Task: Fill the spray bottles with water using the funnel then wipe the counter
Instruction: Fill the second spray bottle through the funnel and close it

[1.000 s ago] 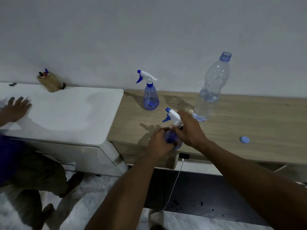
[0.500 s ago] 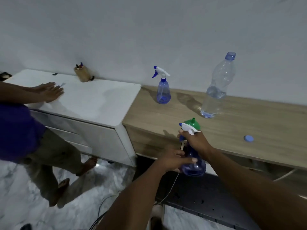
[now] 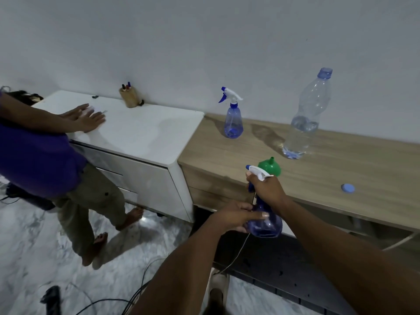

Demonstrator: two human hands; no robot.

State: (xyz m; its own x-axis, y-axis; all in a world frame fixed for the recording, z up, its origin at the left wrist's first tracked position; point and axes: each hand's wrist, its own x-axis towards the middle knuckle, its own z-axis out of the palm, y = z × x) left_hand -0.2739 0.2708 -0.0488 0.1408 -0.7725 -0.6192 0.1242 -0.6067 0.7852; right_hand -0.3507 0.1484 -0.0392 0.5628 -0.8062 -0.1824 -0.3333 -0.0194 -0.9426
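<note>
1. Spray bottle [image 3: 264, 223]: lifted off the worktop [image 3: 341, 169] since a second ago, now held before its edge.
2. Left hand [image 3: 238, 215] grips the body; right hand [image 3: 266, 189] grips the neck.
3. Funnel [image 3: 269, 167]: uncovered, on worktop.

The wooden table [image 3: 318, 169] lies bare between the blue spray bottle [image 3: 233, 123] and clear water bottle [image 3: 304, 123]; the green funnel [image 3: 270, 165] and blue cap [image 3: 348, 188] stand near its front edge.
</note>
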